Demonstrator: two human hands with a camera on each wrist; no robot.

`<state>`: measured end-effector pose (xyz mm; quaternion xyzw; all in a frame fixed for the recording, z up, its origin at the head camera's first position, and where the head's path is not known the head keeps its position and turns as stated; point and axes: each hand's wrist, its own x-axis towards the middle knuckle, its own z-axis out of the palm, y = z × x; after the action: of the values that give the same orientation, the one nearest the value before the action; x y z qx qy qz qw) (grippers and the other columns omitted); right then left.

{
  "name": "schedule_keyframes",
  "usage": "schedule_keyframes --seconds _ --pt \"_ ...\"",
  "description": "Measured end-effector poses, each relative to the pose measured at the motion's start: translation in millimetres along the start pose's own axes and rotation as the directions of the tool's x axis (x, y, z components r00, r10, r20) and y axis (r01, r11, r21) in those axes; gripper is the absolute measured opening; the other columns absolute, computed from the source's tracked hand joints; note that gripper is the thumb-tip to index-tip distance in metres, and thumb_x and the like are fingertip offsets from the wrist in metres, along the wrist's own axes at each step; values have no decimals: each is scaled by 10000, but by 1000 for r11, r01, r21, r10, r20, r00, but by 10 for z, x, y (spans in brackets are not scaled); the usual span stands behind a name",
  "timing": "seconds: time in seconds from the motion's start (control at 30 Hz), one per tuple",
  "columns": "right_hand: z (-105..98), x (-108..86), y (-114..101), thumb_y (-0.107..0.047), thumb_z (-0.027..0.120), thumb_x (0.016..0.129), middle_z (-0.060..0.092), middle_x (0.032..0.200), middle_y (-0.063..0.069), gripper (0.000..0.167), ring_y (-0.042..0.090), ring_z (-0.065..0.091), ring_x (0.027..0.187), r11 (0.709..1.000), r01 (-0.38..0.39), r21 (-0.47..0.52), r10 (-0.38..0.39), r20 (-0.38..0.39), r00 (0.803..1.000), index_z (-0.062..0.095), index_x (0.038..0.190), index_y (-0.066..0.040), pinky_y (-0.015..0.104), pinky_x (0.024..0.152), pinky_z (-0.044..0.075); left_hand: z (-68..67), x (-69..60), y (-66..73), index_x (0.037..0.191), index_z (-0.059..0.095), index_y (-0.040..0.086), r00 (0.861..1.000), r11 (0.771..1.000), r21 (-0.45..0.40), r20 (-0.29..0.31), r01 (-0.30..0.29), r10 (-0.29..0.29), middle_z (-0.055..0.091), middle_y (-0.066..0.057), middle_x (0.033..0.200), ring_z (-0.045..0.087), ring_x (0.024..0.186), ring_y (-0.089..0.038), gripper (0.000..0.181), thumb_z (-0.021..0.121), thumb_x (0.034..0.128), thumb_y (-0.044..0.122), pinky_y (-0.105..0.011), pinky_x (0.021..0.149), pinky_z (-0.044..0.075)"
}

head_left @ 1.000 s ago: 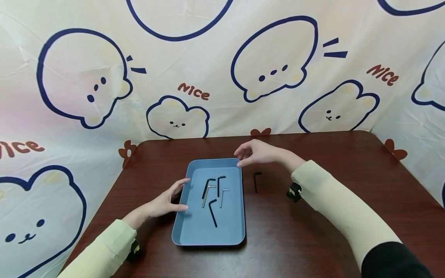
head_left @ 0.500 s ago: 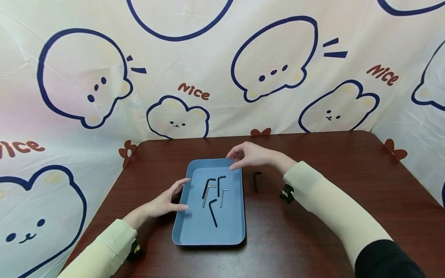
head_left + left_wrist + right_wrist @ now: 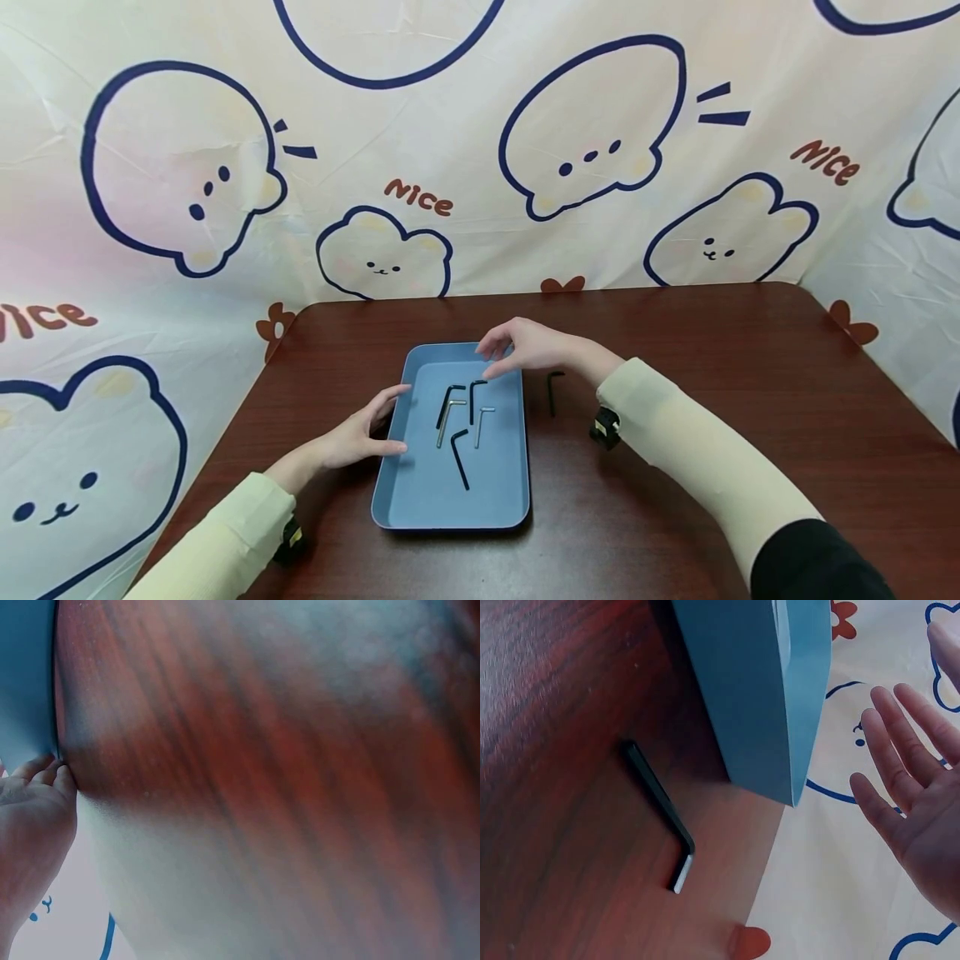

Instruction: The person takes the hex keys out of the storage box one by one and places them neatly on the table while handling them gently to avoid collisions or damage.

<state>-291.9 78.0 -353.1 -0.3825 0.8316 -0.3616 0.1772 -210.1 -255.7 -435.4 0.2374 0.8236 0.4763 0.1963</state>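
Note:
A blue tray (image 3: 450,510) holds several L-shaped hex keys. Two look metallic, one brassy hex key (image 3: 442,432) and one silver hex key (image 3: 477,430); the others are black, among them a black hex key (image 3: 460,463) nearest the front. My left hand (image 3: 352,433) rests against the tray's left edge, thumb and fingers spread apart. Over the far right part of the tray, my right hand (image 3: 525,346) hovers with loosely bent fingers and nothing in them; its thumb tip is near the short arm of another black hex key (image 3: 471,408). The right wrist view shows the fingers (image 3: 904,754) apart.
A lone black hex key (image 3: 552,396) lies on the dark wooden table (image 3: 637,517), right of the tray; the right wrist view shows this hex key (image 3: 660,799) close up. A printed cloth (image 3: 480,150) hangs behind and beside the table.
My right hand has moved left and slightly nearer, from beside the tray's far right corner to over its inside. The left hand, tray and hex keys have stayed put.

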Motion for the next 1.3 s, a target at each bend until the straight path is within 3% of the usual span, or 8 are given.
schedule_keyframes --seconds 0.4,0.67,1.0,1.3 --pt "246 62 9 -186 768 855 651 1176 141 406 257 593 1034 998 66 2 -66 61 996 657 1201 -5 281 847 480 1 -2 -10 1526 148 69 1000 1000 6 -4 4 -4 103 -247 1578 91 1434 -437 842 707 899 127 -627 1086 140" --pt "411 68 21 -183 778 844 656 1174 116 392 276 588 1038 998 67 -2 -67 100 993 672 1183 -18 254 791 501 2 -3 -4 1529 152 87 1000 1000 8 -4 7 -7 98 -243 1580 84 1435 -436 842 710 899 136 -625 1088 137" --pt "504 57 132 -136 785 832 682 1057 -30 267 167 598 957 994 81 -74 -77 62 995 729 1083 -65 254 807 486 5 -3 7 1529 145 71 1000 1000 0 1 4 -4 93 -245 1580 73 1435 -438 845 706 900 122 -626 1089 133" --pt "546 69 174 -141 799 819 668 1045 -68 272 118 574 931 980 68 -185 -52 90 995 736 1082 -113 237 786 477 7 -5 4 1529 150 82 1000 1000 -4 -2 -2 2 92 -245 1580 72 1435 -439 838 704 901 116 -628 1089 125"
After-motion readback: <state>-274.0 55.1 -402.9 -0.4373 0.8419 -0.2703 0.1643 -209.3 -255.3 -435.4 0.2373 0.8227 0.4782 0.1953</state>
